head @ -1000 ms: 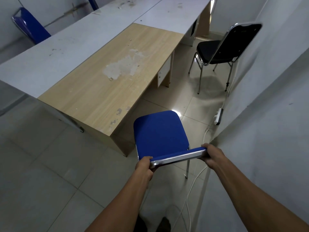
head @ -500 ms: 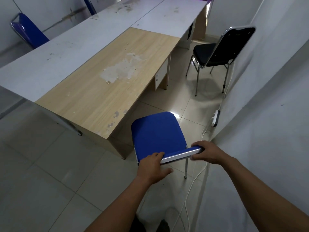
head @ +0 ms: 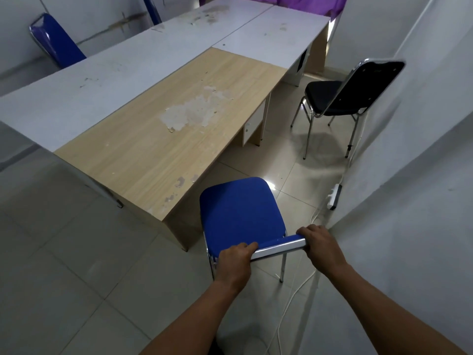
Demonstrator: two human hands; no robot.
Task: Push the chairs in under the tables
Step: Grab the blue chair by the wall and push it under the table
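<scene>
While we stand at the near end of the narrow aisle, both our hands grip the top rail of the blue chair (head: 240, 213); our left hand (head: 234, 262) is wrapped around the rail's left corner with the fingers curled over its front, and our right hand (head: 323, 248) is closed over the rail's right end. This chair stands on the tiled floor (head: 64, 278) at the near right corner of the wooden table (head: 163, 149), its seat outside the table's edge and not under it; the table's near end panel sits just left of the seat. Beside the wooden table on the left runs a long grey table (head: 97, 83), and a second grey table (head: 271, 42) continues from its far end. Farther along the aisle a black chair (head: 340, 98) stands pulled out, close to the wall (head: 409, 175) on the right, its back toward that wall. A white power strip (head: 334, 197) lies on the floor at the foot of the wall, just right of the blue chair, and its white cable (head: 294, 295) trails near along the floor past the chair's right rear leg. Across the grey table at far left, another blue chair back (head: 55, 41) shows; purple cloth (head: 302, 3) lies at the far end.
</scene>
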